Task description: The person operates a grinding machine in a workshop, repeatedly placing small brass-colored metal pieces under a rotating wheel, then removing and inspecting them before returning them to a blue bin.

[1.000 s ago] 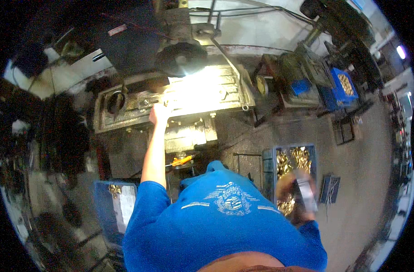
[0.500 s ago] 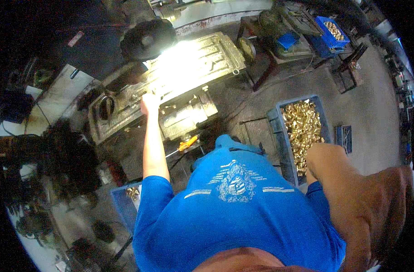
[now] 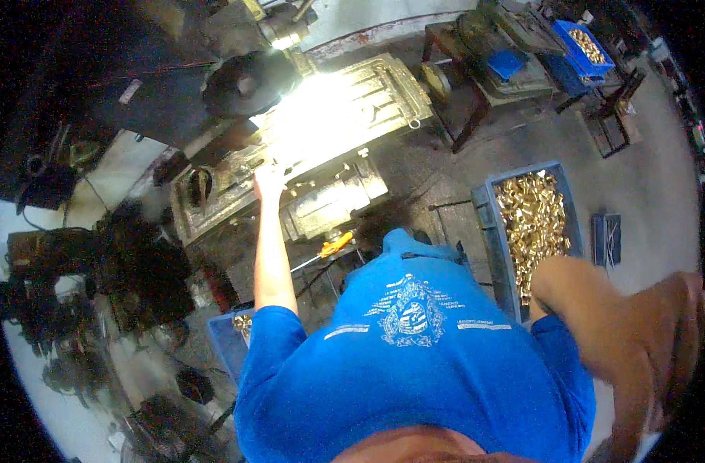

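Observation:
My left arm reaches forward to a metal machine table (image 3: 399, 85) with long slots, brightly lit by a lamp. At its near edge, my left hand (image 3: 269, 181) is closed beside small fittings; glare and distance hide what its fingers hold. My right forearm (image 3: 591, 301) is bent up close to the camera, large and blurred. The right hand's fingers cannot be made out there. In front of my body, below the machine table, lies a tool with an orange handle (image 3: 337, 245) and a thin metal shaft.
On my right stands a grey-blue crate (image 3: 485, 231) heaped with brass-coloured metal parts (image 3: 531, 216). Beyond it is a small dark box (image 3: 605, 239). A blue bin (image 3: 227, 347) with a few parts sits at my left. Another blue crate (image 3: 599, 68) of parts rests far right.
The whole view has shifted slightly, so the scene sits a little farther right. My left hand stays at the machine table's edge; my right arm remains raised.

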`<state>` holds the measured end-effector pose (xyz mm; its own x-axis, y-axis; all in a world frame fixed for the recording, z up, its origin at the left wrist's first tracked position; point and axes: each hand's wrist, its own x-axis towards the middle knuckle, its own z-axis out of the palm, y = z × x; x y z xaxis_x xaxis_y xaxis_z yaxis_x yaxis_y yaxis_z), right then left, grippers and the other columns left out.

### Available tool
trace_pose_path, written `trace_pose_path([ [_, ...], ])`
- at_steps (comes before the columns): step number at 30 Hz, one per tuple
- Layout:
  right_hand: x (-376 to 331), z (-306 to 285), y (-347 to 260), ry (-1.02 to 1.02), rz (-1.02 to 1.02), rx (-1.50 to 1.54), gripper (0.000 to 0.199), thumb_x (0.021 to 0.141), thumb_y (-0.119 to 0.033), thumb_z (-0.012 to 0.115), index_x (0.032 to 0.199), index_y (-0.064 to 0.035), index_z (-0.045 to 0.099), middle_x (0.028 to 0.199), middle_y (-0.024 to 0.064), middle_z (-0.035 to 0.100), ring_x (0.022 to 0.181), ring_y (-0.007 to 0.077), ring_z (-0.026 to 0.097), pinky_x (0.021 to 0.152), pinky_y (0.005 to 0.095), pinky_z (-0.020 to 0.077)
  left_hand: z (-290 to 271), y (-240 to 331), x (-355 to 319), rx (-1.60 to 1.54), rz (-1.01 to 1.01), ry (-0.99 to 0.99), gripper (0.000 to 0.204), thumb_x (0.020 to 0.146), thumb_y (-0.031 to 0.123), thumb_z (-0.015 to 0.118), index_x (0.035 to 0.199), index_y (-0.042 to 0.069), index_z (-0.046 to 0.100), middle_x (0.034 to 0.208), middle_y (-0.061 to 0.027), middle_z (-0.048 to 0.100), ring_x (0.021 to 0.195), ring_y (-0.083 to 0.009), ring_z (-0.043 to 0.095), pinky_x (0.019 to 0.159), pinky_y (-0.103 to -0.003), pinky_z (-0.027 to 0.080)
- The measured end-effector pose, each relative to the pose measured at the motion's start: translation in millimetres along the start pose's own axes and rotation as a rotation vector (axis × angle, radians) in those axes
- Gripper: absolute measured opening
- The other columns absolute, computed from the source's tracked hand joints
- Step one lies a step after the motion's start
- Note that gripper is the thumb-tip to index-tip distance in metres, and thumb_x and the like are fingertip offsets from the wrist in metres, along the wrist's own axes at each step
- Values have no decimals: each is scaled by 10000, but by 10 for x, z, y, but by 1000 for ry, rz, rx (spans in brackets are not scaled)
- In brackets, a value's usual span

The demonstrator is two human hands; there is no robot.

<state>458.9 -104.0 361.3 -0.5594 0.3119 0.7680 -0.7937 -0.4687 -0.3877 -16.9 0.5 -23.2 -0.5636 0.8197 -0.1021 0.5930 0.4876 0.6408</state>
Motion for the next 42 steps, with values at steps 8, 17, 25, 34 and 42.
trace_pose_path([
  [8, -1096, -873, 545, 693, -169, -573, 418, 694, -469, 692, 727, -84, 534, 559, 3, 494, 398, 132, 434, 730, 352, 360, -27, 116, -251, 37, 217, 379, 266, 752, 318, 650, 807, 58, 667, 713, -103, 659, 664, -234, 633, 615, -330, 476],
  [17, -1553, -963, 610, 994, -151, -682, 501, 695, -557, 645, 733, -86, 480, 583, -21, 441, 459, 84, 382, 724, 345, 353, 10, 583, -347, 76, 79, 305, 337, 780, 438, 562, 926, 148, 651, 768, -107, 651, 737, -286, 622, 663, -386, 477],
  [25, -1637, -1026, 709, 1041, -56, -726, 505, 743, -571, 593, 699, -83, 474, 557, -18, 419, 463, 102, 403, 673, 347, 349, 69, 434, -185, -122, 221, 304, 289, 784, 372, 573, 920, 126, 643, 771, -119, 653, 716, -281, 631, 628, -380, 493],
  [34, -1910, -1982, 1253, 1005, 774, -1387, 281, 607, -53, 547, 876, -12, 619, 723, 37, 597, 637, 126, 553, 561, 238, 453, 495, 668, -1097, 41, 426, 35, 237, 772, 300, 648, 790, 66, 614, 513, -86, 531, 468, -176, 531, 485, -314, 424],
  [42, -1553, -2603, 1832, 281, 837, -1578, 714, 521, -133, 552, 1231, -197, 504, 960, 174, 577, 857, 342, 564, 773, 392, 467, 429, 798, -1669, -281, 665, -66, 154, 689, 89, 701, 759, 32, 576, 556, -83, 498, 473, -186, 483, 460, -307, 392],
])
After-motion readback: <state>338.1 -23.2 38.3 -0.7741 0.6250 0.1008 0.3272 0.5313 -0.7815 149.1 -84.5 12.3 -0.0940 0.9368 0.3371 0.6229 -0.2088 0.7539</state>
